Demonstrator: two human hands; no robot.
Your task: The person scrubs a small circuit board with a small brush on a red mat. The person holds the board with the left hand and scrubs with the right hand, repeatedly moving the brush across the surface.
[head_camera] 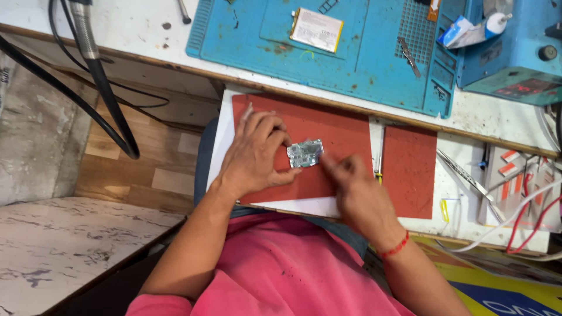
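A small silver-grey circuit board lies on a red mat on a pull-out white shelf. My left hand pinches the board's left edge between thumb and fingers. My right hand is blurred just right of the board, its fingertips at or near the board's lower right corner; I cannot tell whether they touch it. A red thread band circles my right wrist.
A blue work mat on the bench above carries a flat white battery and tweezers. A blue machine stands at the top right. Tweezers, small parts and red and white wires lie right. Black cables hang left.
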